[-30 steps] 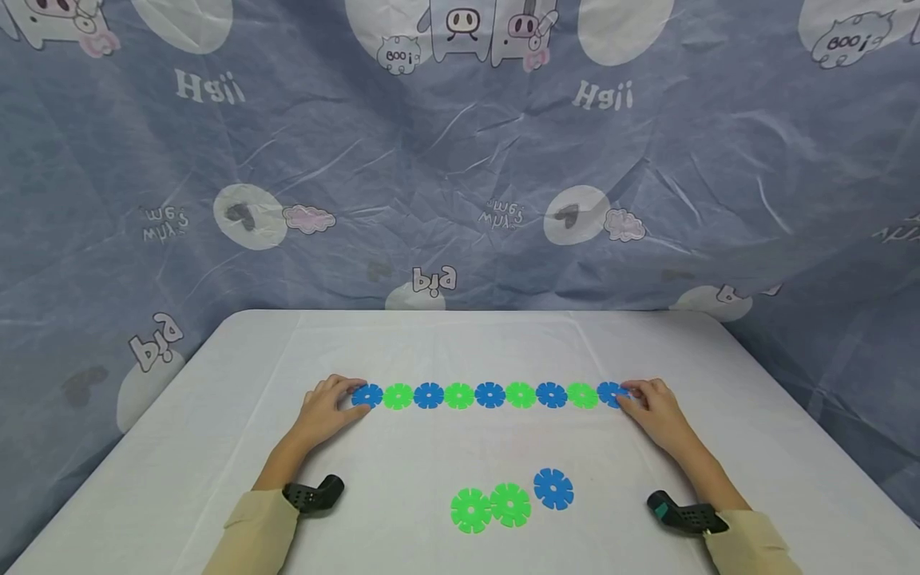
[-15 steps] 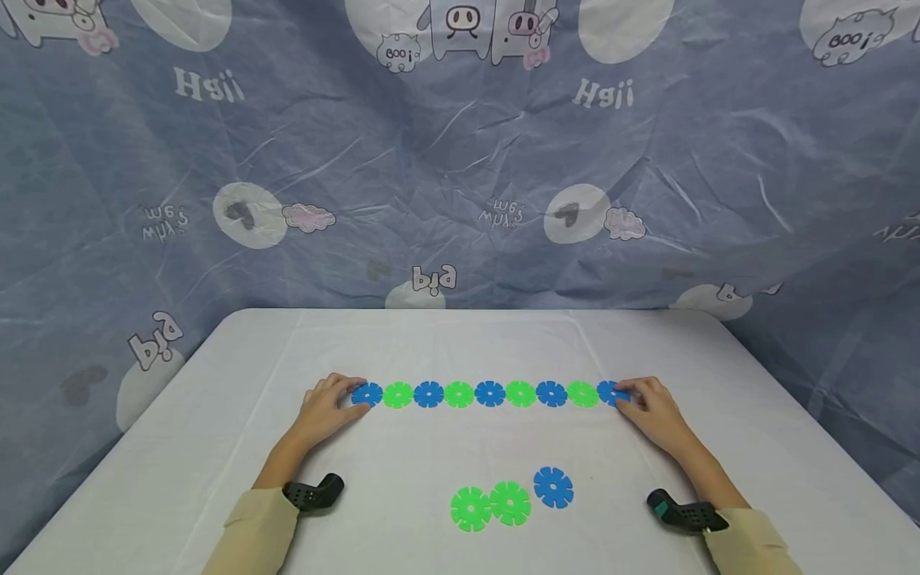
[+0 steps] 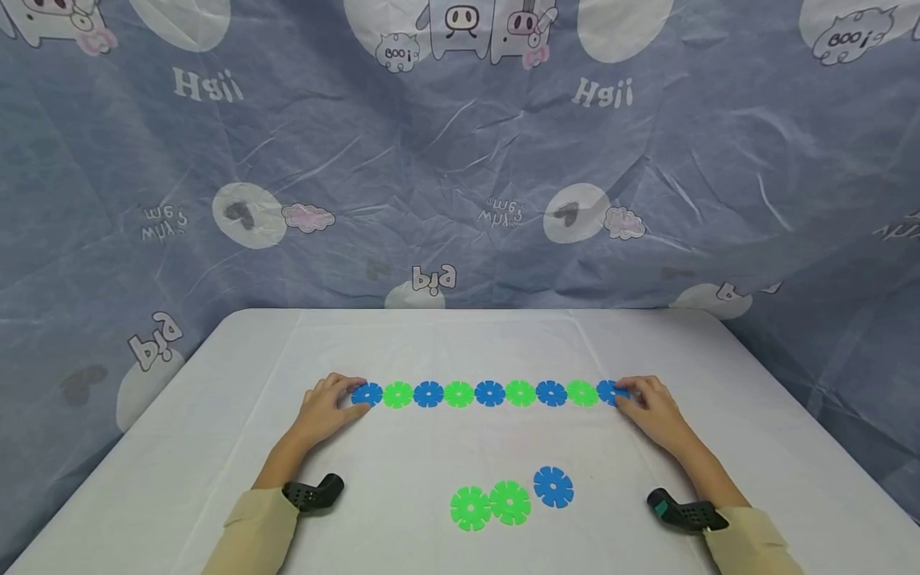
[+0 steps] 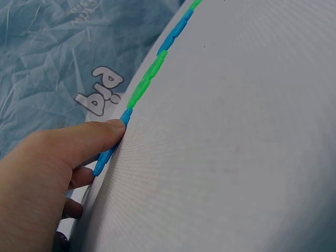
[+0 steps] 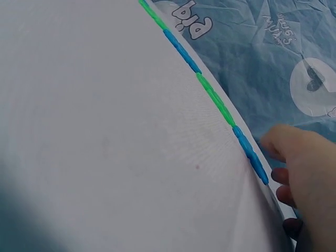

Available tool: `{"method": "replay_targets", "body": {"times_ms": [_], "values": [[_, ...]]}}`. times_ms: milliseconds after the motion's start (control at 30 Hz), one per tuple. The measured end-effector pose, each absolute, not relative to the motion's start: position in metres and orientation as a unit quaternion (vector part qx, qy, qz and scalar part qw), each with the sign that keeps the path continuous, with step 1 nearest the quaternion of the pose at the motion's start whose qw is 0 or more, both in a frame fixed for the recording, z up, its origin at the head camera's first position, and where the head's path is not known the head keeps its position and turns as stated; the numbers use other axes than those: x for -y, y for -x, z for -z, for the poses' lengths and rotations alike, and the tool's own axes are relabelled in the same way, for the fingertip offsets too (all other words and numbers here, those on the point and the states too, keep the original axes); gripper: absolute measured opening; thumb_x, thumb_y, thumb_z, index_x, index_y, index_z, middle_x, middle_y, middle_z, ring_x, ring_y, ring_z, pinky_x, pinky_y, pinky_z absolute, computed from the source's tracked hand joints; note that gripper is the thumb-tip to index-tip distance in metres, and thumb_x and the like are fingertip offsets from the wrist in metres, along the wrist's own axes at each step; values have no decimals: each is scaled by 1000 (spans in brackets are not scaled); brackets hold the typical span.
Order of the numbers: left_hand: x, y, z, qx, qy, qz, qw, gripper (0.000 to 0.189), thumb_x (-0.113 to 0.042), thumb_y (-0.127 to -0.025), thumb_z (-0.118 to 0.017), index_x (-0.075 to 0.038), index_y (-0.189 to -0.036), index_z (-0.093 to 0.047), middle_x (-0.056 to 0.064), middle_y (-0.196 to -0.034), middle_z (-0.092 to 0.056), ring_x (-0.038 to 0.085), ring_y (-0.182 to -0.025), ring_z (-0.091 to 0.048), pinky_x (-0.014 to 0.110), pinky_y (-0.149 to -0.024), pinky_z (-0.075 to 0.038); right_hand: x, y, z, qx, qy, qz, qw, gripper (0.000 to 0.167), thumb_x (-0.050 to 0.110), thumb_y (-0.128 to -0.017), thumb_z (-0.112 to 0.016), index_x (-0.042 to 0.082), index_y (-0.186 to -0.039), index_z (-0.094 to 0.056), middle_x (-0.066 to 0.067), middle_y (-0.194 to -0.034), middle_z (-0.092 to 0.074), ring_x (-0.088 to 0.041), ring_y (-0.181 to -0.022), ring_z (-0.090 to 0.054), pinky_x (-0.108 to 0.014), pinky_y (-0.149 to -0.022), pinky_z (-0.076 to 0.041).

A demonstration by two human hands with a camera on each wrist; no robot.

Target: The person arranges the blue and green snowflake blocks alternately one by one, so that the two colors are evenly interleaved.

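Observation:
A straight row of notched plastic discs, blue and green by turns, lies flat across the white table. At its left end my left hand (image 3: 325,409) holds a blue disc (image 3: 368,395) between thumb and fingertips; the left wrist view has the thumb (image 4: 107,134) right over this disc's edge. My right hand (image 3: 656,409) grips the blue disc (image 3: 609,392) at the right end, its thumb on the near side and fingers on the far side, partly covering it. A green disc (image 3: 521,393) and others between the ends are untouched.
Nearer me lie two overlapping green discs (image 3: 470,509) and, right of them, a loose blue disc (image 3: 553,487). A patterned grey-blue cloth (image 3: 460,160) hangs behind the table's far edge. Each wrist wears a black camera strap (image 3: 314,493).
My right fingertips have shifted slightly left over the end disc. My left hand, the row and the loose discs stay in place.

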State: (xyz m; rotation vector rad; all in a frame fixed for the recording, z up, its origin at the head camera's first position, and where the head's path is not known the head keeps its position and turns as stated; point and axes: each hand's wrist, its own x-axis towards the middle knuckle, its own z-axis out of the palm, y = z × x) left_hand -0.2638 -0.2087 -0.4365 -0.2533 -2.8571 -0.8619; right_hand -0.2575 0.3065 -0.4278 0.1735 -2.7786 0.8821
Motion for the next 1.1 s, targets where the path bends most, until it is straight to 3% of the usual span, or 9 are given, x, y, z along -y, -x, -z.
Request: {"method": "replay_targets", "body": {"times_ms": [167,467,600,867,1100], "values": [[209,264,437,953,84,281,74,51,-44,-81,-62,-14,-122,-56,8,-113,-53,27,-106,-45,42,-83,-28,-298,255,417,933,-88,-327,123,32,24,-91,-53,3,-115,-55,-16,-110,-48,-19,-87,-40,-28,-68,-36],[208,264,437,952,87,283,76,52,-43,-81,-62,-13,-122,-56,9,-114,-52,28,-107,-45,42,-83,-28,-248,237,409,909,-209,-348,92,24,20,-88,-59,12,-110,-59,-4,-105,-54,-9,-84,-41,-25,-68,-38],[208,264,437,953,85,282,76,51,-43,-81,-62,-13,-122,-56,9,-114,-52,28,-108,-45,42,-84,-28,-216,223,411,892,-267,-362,44,22,22,-86,-61,17,-108,-59,1,-100,-55,-7,-79,-42,-23,-66,-37],[208,263,437,953,83,280,77,51,-42,-81,-62,-13,-123,-56,9,-114,-52,28,-107,-45,43,-85,-28,-180,200,414,841,-357,-391,-112,22,21,-86,-61,21,-108,-57,0,-86,-50,1,-64,-37,-16,-58,-37],[208,264,436,954,85,278,77,51,-42,-81,-62,-13,-122,-56,9,-113,-52,27,-105,-45,41,-82,-28,-178,195,412,854,-362,-342,-152,27,30,-82,-63,31,-109,-59,9,-91,-50,-3,-74,-39,-21,-65,-34]]}}
